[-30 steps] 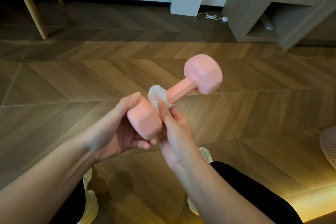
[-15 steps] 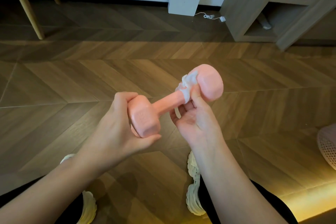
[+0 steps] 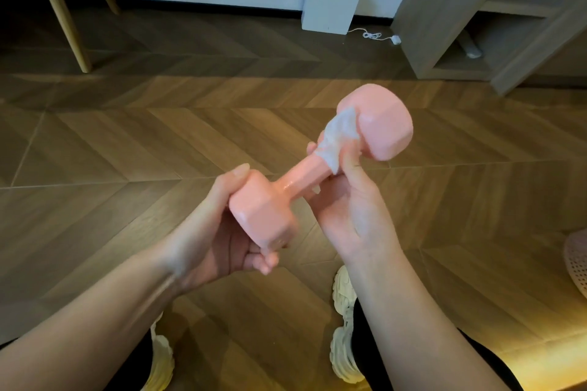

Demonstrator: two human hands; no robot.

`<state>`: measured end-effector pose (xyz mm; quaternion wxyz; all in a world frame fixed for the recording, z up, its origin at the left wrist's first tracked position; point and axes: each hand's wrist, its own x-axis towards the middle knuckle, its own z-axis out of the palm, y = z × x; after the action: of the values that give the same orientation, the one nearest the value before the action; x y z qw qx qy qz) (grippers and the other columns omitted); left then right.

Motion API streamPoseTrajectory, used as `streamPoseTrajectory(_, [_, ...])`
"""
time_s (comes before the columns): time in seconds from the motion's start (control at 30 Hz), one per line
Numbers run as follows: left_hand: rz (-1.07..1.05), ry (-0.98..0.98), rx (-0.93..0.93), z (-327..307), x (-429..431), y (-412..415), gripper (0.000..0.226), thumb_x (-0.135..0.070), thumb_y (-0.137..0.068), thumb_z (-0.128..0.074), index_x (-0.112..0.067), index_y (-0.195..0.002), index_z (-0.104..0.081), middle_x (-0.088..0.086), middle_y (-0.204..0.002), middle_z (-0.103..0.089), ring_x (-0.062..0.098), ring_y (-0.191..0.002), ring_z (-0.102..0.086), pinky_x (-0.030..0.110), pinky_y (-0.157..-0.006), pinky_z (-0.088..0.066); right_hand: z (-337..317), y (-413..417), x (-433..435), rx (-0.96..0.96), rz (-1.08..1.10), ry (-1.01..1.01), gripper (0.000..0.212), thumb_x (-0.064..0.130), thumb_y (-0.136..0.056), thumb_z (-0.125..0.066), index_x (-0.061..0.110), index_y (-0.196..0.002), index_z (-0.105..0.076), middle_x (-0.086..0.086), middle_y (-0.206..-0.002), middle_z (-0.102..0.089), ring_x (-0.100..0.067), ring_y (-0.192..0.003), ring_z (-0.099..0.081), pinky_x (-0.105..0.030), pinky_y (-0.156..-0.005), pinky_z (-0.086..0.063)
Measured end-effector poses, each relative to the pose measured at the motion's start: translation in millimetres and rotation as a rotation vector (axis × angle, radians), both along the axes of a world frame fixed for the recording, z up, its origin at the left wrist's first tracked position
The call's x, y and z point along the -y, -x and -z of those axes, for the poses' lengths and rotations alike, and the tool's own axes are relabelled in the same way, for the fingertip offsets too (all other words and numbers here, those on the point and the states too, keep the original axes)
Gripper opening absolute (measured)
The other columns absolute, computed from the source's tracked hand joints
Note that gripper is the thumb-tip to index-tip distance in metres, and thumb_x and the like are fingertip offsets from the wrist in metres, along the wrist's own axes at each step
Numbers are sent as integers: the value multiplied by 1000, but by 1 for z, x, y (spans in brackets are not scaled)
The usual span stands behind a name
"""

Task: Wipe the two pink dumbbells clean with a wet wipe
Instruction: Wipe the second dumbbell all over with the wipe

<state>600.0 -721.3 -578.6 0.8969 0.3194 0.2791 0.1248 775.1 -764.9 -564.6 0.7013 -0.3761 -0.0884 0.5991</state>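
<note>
- My left hand [image 3: 209,232] is wrapped around the near end [image 3: 260,216] of the pink dumbbell [image 3: 298,178]. The thumb is on top and the fingers are curled under it. I am holding it up in the air above the wood floor [image 3: 127,143], in front of my knees.
- The bar in the middle looks shiny and wet, so I think that part has been wiped.
- The wet wipe [image 3: 338,136] is bunched up where the bar meets the far end [image 3: 381,124].
- My right hand [image 3: 355,209] is under the bar. Its thumb and fingers squeeze the wipe against the dumbbell.
- I think I am in the middle of cleaning this first dumbbell, at the spot just under the far end.
- Next I should rub the wipe all over the far end. My left hand must hold on tight and turn the dumbbell, so every side gets wiped.
- Then the near end needs a wipe too, so my left hand will have to hold the dumbbell somewhere else.
- I cannot see the second dumbbell from here, so I will have to look for it.
</note>
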Motion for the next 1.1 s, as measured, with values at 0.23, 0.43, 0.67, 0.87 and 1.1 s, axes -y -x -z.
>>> streamPoseTrajectory(0.23, [-91, -17, 92, -8, -1, -3, 67, -69, -87, -42, -12, -102, -75, 27, -83, -61, 29, -56, -61, 34, -54, -56, 7, 33, 11, 296, -199, 123, 30, 43, -71, -73, 19, -89, -78, 1, -74, -70, -12, -62, -65, -25, -49, -52])
streamPoseTrajectory(0.43, [-15, -727, -445, -3, -4, -12, 56, -47, -80, -63, -9, -121, -57, 6, -87, -65, 12, -60, -65, 28, -52, -53, -1, -1, -3, 131, 70, 112, 33, 31, -83, -68, 16, -113, -70, 3, -95, -72, -9, -87, -67, -26, -79, -53])
streamPoseTrajectory(0.67, [-257, -1620, -572, 6, 11, 3, 85, -40, -63, -90, -28, -125, -32, 0, -122, -51, 5, -105, -54, 11, -83, -44, 3, -2, -4, -21, 175, 219, 51, 40, -80, -69, 22, -127, -63, -1, -111, -75, -15, -106, -67, -40, -97, -45])
streamPoseTrajectory(0.87, [-279, -1602, -589, -4, 9, 0, 89, -60, -67, -72, -18, -137, -37, 2, -127, -49, 0, -109, -48, 12, -86, -44, 4, 11, 2, 115, 75, 246, 49, 41, -70, -69, 24, -116, -70, 1, -109, -75, -16, -105, -66, -41, -100, -45])
streamPoseTrajectory(1.1, [-248, -1339, -553, 5, 11, 1, 85, -63, -63, -75, -35, -130, -30, -16, -120, -45, -4, -114, -48, 3, -85, -41, 13, 40, 11, 166, -114, 291, 17, 35, -67, -70, 28, -79, -81, 1, -89, -78, -10, -82, -73, -25, -69, -59])
